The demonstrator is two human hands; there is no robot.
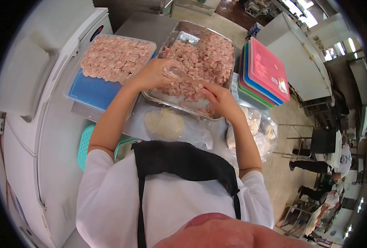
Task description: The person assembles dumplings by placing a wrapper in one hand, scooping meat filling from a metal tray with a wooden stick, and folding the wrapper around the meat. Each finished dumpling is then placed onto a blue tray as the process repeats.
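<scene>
A metal tray (pixel 151 96) holds a large mass of pink minced meat (pixel 216 56). Over its near left part, my left hand (pixel 161 73) is curled, with something pale and meat-smeared in it that I cannot make out. My right hand (pixel 220 98) grips a flat tool (pixel 182 74), whose far end reaches my left hand. To the left, rows of flattened meat portions (pixel 113 58) cover the far part of a blue-bottomed tray (pixel 90 91). A pale round piece (pixel 165 124) lies on the work surface in front of me.
Stacked coloured lids or trays (pixel 268 70) stand right of the meat tray. Below them sits a clear bag of pale pieces (pixel 255 130). A turquoise basket (pixel 84 146) is at lower left, beside a white appliance (pixel 59 165). Other people (pixel 342 159) are far off at right.
</scene>
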